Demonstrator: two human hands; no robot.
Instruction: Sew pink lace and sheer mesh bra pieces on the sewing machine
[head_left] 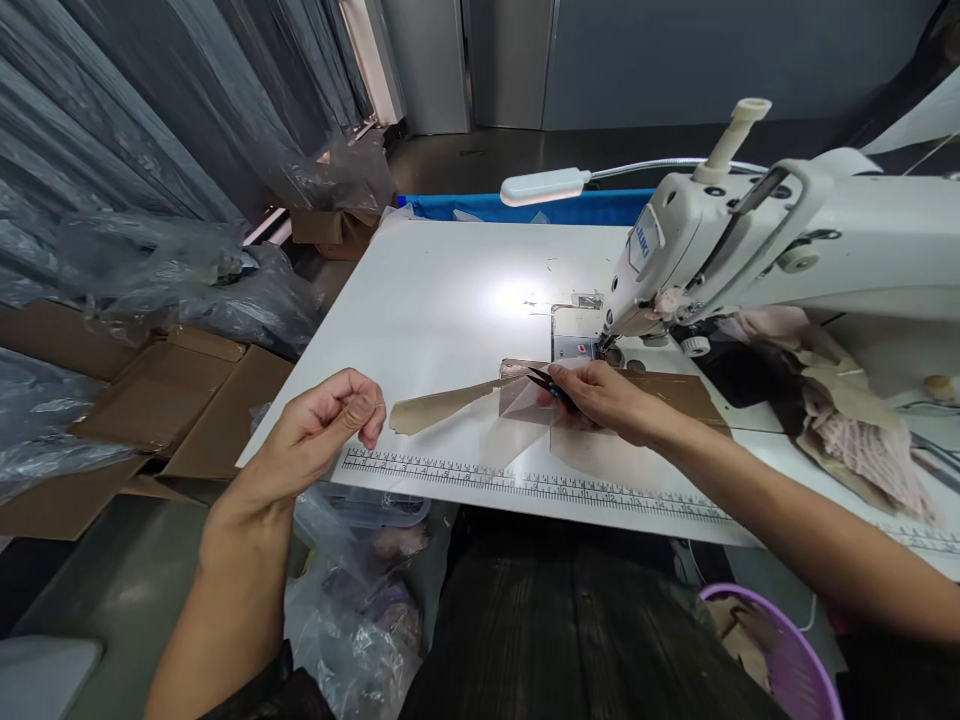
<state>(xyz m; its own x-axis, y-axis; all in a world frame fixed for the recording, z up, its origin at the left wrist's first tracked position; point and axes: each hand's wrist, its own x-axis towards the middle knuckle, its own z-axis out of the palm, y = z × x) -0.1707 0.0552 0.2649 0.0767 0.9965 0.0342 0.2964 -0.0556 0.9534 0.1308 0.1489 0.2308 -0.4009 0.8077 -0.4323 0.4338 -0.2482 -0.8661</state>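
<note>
My right hand (604,400) is closed around a small pair of dark thread snips (553,386), their pointed blades aimed left and slightly apart. Under and beside the blades lies a sheer, pale fabric piece (517,415) with a brownish edge. A narrow beige strip (442,407) stretches left from it across the white table. My left hand (326,430) hovers over the table's left front edge, thumb pressed against curled fingers; whatever it may pinch is too small to make out. Just beyond my right hand is the needle area of a white sewing machine (675,240).
A printed ruler (540,485) runs along the front edge of the table (420,290). Crumpled fabric (855,420) lies under the machine arm, below a lamp (544,187). Cardboard boxes (165,390) and plastic bags stand left; a purple basket (806,650) sits below right.
</note>
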